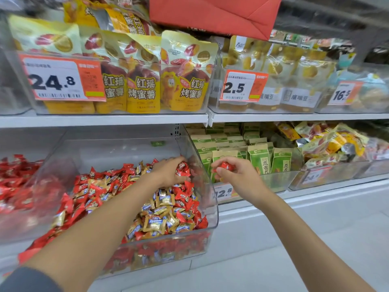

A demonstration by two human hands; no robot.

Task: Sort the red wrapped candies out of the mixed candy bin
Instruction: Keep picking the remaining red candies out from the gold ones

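The right hand pinches one red candy between thumb and fingertips, held just outside the right wall of the mixed candy bin. The left hand is inside, at the far right corner, with fingers and thumb curled round red wrapped candies. The sorting looks far from done: many red pieces lie mixed with gold candies across the bin. A bin of red ones sits to the left.

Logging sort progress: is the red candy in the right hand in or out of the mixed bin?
Out. The right hand pinches the red candy outside the bin, past its right wall, before green packets.
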